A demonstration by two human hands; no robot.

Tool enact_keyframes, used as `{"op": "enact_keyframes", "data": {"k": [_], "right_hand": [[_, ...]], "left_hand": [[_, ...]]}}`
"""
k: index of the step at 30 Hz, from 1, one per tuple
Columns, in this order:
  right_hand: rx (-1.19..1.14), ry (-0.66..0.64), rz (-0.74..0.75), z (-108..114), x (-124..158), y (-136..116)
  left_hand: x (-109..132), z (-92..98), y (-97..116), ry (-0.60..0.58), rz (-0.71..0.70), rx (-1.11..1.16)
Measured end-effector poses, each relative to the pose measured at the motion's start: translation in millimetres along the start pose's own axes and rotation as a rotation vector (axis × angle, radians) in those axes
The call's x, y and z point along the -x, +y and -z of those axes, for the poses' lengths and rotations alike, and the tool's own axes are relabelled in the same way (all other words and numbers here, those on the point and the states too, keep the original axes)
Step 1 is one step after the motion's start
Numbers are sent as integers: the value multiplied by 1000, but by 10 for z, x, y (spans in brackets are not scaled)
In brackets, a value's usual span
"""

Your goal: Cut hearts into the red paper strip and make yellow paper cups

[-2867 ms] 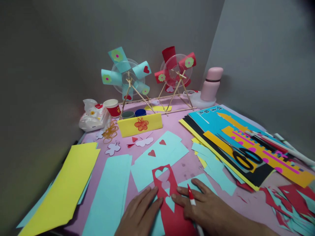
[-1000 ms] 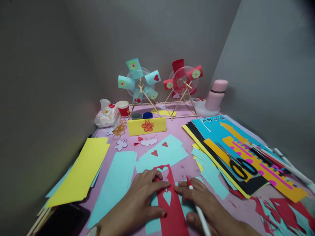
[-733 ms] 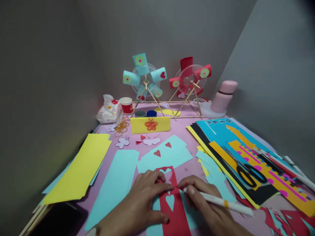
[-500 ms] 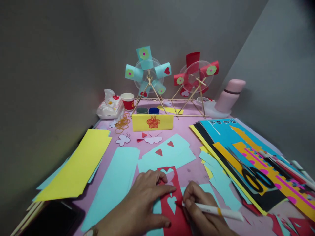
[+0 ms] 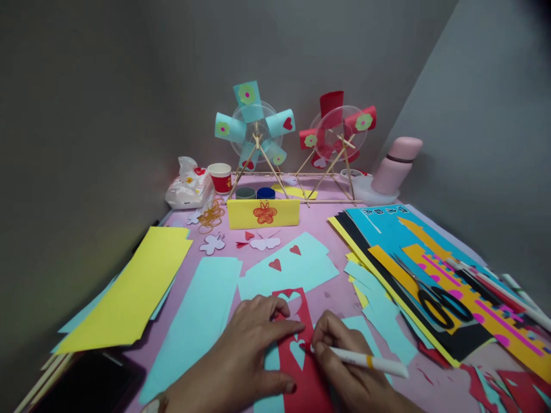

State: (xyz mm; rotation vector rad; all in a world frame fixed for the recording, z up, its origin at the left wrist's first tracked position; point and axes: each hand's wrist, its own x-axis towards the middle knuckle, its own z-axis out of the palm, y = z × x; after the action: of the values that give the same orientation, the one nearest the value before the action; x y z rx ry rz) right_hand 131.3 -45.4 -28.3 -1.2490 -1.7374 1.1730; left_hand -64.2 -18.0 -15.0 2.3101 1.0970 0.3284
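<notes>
My right hand [image 5: 340,355] grips a white marker pen [image 5: 370,361] with a yellow band and a red tip. That tip is at the upper right edge of a heart-shaped opening in a red paper strip [image 5: 307,378]. Light blue paper [image 5: 298,357] shows through the heart. Spread over the strip's left side, my left hand [image 5: 253,350] presses it down with thumb and forefinger apart, one on each side of the heart's level. Farther up the strip is another heart opening, partly covered by my left fingers. Beyond lie light blue sheets [image 5: 314,269] with two small red hearts.
Two stick-and-paper wheels, one blue [image 5: 257,123] and one red [image 5: 340,129], stand at the back by a pink bottle [image 5: 396,166]. Scissors [image 5: 434,298] lie on coloured sheets at right. Yellow paper [image 5: 129,292] and a dark phone-like slab [image 5: 86,384] are at left.
The marker tip has moved up along the heart's right edge, with my right hand shifting slightly. My left hand keeps its hold on the strip. The whole view has shifted a little.
</notes>
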Motion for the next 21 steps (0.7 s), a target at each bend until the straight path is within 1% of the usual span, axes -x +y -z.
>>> {"op": "enact_keyframes", "data": {"k": [3,9,17,21], "right_hand": [[10,-14,25,-7,-3,0],[-7,-32,-25,-13,18,47],[-21,17,-84,-9,9,3],[-61,21,-43,-56,39,55]], "left_hand": [[-12,-8,-12,-9,1,-13],[-23,-7,-23,-26,-14,-22],[-6,7,-2,-41,6,-26],[-20,15,-6,-66,17,-26]]}}
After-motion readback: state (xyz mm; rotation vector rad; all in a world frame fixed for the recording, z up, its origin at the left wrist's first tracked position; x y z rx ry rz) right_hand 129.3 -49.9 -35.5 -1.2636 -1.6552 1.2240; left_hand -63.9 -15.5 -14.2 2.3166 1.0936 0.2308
